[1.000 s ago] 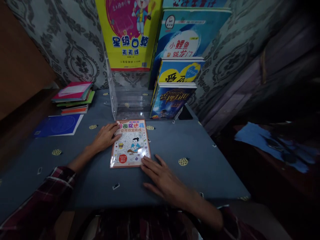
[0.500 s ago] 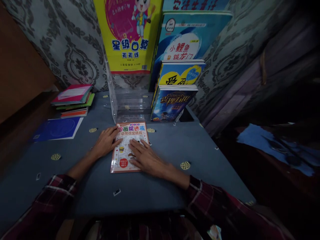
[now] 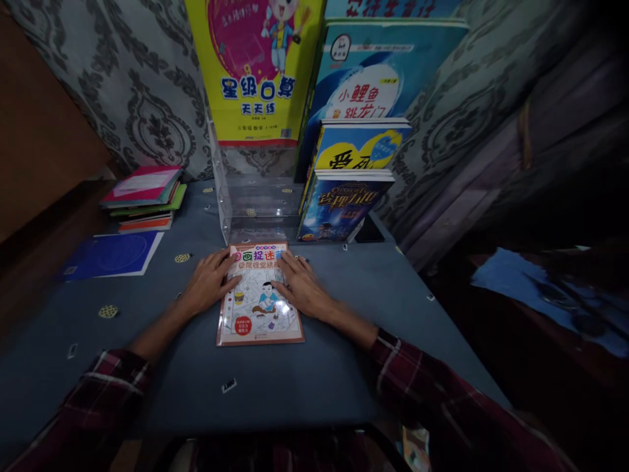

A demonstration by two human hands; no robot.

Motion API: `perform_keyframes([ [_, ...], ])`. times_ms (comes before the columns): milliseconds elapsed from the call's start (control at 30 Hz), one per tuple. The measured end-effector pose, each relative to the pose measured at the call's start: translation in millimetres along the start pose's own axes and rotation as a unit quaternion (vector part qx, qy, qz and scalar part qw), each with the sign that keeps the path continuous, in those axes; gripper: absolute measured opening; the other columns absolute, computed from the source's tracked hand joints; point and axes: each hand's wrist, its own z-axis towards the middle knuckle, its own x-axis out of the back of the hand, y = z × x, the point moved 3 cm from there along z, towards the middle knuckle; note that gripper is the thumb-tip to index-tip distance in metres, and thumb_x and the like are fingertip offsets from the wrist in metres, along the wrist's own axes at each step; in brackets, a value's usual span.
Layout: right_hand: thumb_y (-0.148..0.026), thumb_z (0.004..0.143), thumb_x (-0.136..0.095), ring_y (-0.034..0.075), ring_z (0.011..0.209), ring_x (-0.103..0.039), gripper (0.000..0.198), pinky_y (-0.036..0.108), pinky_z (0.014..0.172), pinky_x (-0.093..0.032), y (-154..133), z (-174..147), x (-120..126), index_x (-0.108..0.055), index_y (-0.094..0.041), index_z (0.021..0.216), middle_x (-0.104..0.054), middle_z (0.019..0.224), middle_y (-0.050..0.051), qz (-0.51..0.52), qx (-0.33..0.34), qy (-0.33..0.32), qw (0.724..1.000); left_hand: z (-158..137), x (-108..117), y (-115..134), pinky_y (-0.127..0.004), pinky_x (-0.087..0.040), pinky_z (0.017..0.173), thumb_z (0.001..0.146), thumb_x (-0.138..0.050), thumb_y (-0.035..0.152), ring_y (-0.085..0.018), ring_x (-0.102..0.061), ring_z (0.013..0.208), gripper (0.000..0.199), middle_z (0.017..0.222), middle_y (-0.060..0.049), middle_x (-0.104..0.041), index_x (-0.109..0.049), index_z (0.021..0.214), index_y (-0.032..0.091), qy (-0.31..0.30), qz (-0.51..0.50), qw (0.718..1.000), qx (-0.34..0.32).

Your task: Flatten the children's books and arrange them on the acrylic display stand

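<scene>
A thin picture book [image 3: 258, 322] with an orange-edged cover lies closed and flat on the table, in front of a clear book rack [image 3: 223, 203]. Its cover has colourful Chinese lettering and a drawn seated figure. My left hand [image 3: 209, 282] rests on the book's upper left edge, fingers stretched out and thumb on the cover. On the upper right edge lies my right hand [image 3: 305, 287], its fingers flat and slightly spread, partly covering the title. Neither hand lifts the book.
The rack holds a yellow workbook [image 3: 260, 118] and, to its right, several tiered books [image 3: 344, 203]. A stack of books [image 3: 142, 190] and a blue booklet [image 3: 115, 254] lie on the left of the table [image 3: 167, 393]. Blue cloth [image 3: 511, 282] lies beyond the table's right edge.
My right hand has slid from the middle of the cover up to its upper right edge, uncovering the drawn figure. My left hand stays nearly in place.
</scene>
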Motion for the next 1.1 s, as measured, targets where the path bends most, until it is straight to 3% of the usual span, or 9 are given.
perform_keyframes([
  [467,-0.038,0.103,-0.046,0.030,0.152,-0.036,0.054,0.059,0.122,-0.031,25,4,-7,-0.047,-0.016,0.152,-0.044,0.160,0.017,0.052,0.020,0.058,0.997,-1,-1,-1,-0.051,-0.046,0.105,0.101,-0.049,0.049,-0.033,-0.050,0.136,0.049,0.151,-0.014,-0.053,-0.055,0.141,0.022,-0.003,-0.004,1.000,0.005],
  [1100,-0.036,0.103,-0.046,0.033,0.147,-0.044,0.049,0.059,0.120,-0.036,28,1,-5,-0.054,-0.015,0.147,-0.048,0.157,0.019,0.055,0.018,0.060,0.996,3,9,5,-0.048,-0.050,0.096,0.099,-0.051,0.043,-0.029,-0.058,0.111,0.032,0.123,-0.011,-0.063,-0.064,0.118,0.021,0.019,-0.054,0.998,-0.002],
])
